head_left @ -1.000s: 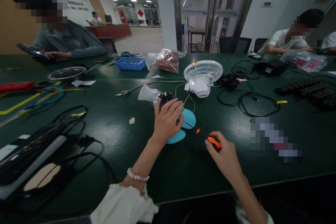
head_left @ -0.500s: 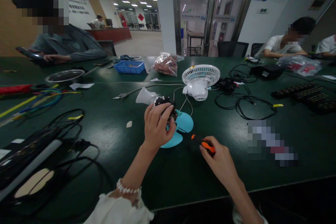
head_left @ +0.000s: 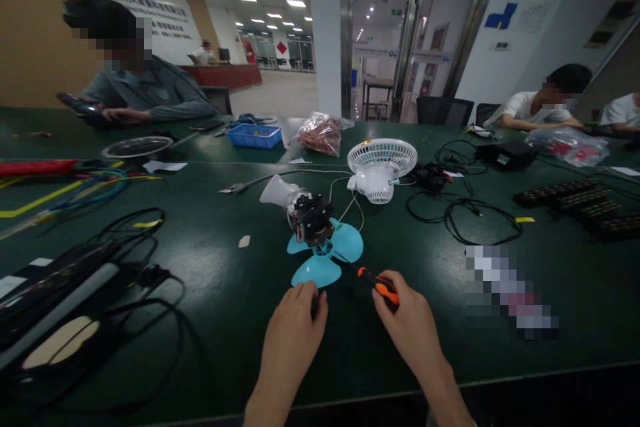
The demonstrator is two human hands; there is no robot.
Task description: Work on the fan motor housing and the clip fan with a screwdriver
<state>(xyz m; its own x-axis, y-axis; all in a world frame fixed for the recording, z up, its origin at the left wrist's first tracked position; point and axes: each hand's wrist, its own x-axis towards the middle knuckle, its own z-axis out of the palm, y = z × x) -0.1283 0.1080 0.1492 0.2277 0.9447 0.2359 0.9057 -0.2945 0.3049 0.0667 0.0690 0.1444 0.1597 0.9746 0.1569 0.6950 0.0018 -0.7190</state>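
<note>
My right hand (head_left: pixel 407 313) is closed around the orange and black handle of a screwdriver (head_left: pixel 383 287). Its thin shaft points left toward a light-blue fan blade (head_left: pixel 316 271). A black motor unit (head_left: pixel 313 219) lies on the blades' hub, joined to a whitish flared neck (head_left: pixel 278 192). Just in front of the nearest blade, my left hand (head_left: pixel 295 323) has its fingers curled and thumb near the index finger. Something dark shows between them, too small to name. Behind the motor lies a white fan housing (head_left: pixel 379 173) with a round grille, wired by a grey cord.
A blue basket (head_left: pixel 254 135) and a clear bag of reddish-brown pieces (head_left: pixel 321 133) stand farther back. Black cables (head_left: pixel 480 217) coil at right. A power strip (head_left: pixel 60 287) and wires lie at left. People sit across the green table (head_left: pixel 210 320).
My left hand has let go of the motor unit and drawn back toward me, uncovering the motor and blades. The screwdriver has shifted slightly left and nearer me. The camera view has tilted slightly.
</note>
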